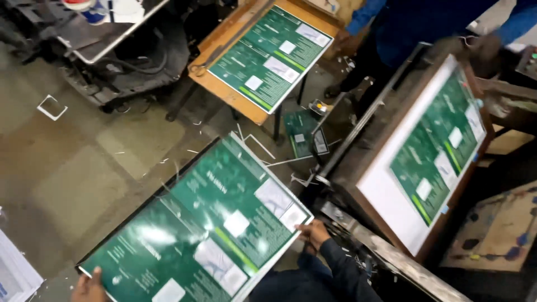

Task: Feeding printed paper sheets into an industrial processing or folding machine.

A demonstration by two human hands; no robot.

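Both hands grip a large glossy green printed sheet (207, 223), the left hand (89, 286) at its near corner, the right hand (314, 234) on its edge beside the press table (386, 184). Beyond the sheet stands a wooden table (224, 84).

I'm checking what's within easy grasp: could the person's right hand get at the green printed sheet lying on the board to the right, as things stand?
Probably not right now. The right hand grips the edge of the glossy green sheet that both hands hold. The sheet on the board lies near and uncovered, but a metal bar sits between.
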